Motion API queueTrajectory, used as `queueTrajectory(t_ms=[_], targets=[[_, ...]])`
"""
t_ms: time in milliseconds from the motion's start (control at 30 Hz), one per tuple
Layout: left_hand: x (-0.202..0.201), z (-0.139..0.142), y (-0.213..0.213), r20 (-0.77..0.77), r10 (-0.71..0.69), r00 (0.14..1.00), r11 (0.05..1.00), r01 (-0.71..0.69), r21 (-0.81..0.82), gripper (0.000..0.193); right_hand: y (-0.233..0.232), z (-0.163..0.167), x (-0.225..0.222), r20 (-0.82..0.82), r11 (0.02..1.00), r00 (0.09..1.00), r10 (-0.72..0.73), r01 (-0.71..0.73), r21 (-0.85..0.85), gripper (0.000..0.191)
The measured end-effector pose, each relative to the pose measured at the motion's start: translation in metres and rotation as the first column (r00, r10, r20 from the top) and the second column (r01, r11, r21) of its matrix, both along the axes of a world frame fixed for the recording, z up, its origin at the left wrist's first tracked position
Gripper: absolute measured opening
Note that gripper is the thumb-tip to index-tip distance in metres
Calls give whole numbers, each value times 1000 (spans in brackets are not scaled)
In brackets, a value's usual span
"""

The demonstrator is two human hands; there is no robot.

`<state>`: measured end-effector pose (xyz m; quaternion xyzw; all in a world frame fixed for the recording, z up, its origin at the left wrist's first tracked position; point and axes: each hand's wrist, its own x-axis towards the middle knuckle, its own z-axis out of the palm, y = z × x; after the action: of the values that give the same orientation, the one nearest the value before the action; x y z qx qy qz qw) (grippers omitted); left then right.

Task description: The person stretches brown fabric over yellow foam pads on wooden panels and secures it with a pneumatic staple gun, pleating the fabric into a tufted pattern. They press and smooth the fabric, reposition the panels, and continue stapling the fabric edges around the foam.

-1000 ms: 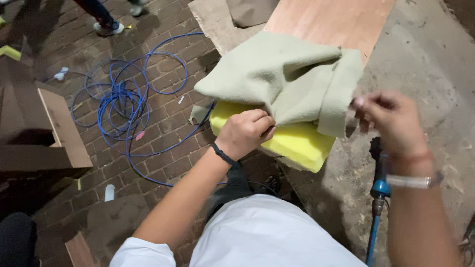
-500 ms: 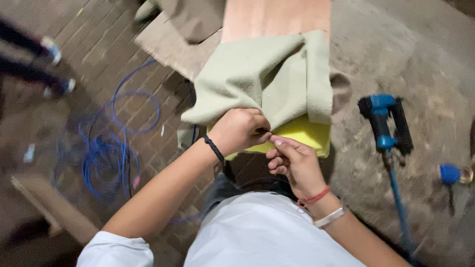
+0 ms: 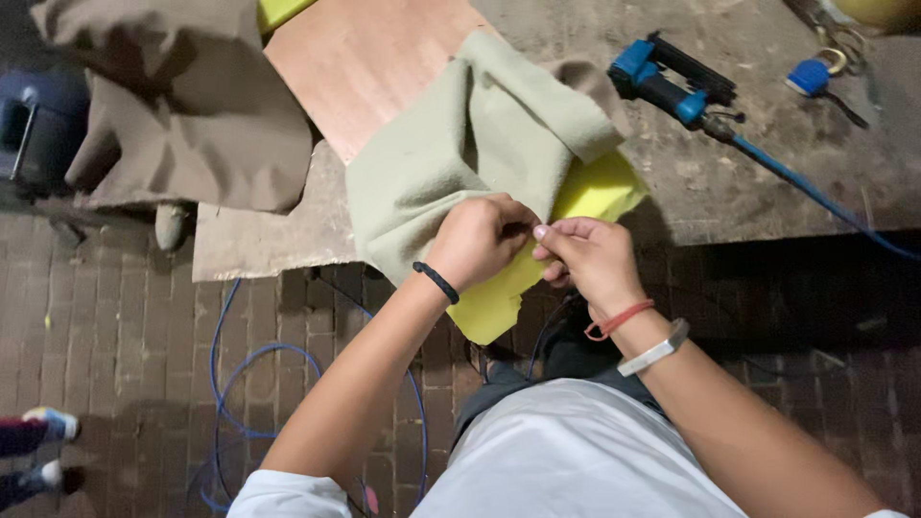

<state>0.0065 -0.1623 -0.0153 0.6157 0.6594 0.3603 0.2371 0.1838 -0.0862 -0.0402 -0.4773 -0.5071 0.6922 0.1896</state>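
Both hands meet at the near edge of the tabletop (image 3: 767,182), over a yellow foam pad (image 3: 585,197) wrapped in pale green fabric (image 3: 460,153). The left hand (image 3: 477,240), with a black band at the wrist, has its grip closed on the fabric's edge. The right hand (image 3: 590,259), wearing a red cord and a silver bracelet, sits just at 3 o'clock of it, fingertips pinched together on the same edge. The foam pad overhangs the tabletop toward 6 o'clock.

Under the fabric at 11 o'clock lies a plywood board (image 3: 365,67). A blue pneumatic stapler (image 3: 672,82) rests at 1 o'clock of the hands, its blue air hose (image 3: 815,197) running off toward 3 o'clock. A brown cloth (image 3: 182,125) is heaped at 10 o'clock. More blue hose (image 3: 240,374) coils on the brick floor (image 3: 106,326) at 8 o'clock, and another person's shoes (image 3: 43,446) show at the far left edge.
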Motion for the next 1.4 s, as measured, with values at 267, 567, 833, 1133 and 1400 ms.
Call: queueTrajectory(t_ms=[267, 567, 833, 1133, 1400], targets=[[-1, 13, 2, -76, -66, 995, 998, 65, -15, 16, -1, -14, -1, 108, 984, 993, 54, -71, 162, 20], [-24, 24, 12, -424, -282, 861, 899, 392, 197, 31, 1, -8, -8, 80, 980, 997, 14, -30, 198, 14], [-15, 4, 13, -484, -98, 869, 908, 277, 313, 15, -10, 9, -3, 318, 877, 948, -3, -150, 456, 16], [-18, -11, 20, -438, -118, 891, 942, 240, 236, 13, -10, 21, -5, 490, 612, 871, -34, -369, 700, 26], [-23, -9, 19, -400, -182, 898, 939, 280, 202, 14, -6, 26, -1, 323, 777, 936, 139, -305, 551, 19]])
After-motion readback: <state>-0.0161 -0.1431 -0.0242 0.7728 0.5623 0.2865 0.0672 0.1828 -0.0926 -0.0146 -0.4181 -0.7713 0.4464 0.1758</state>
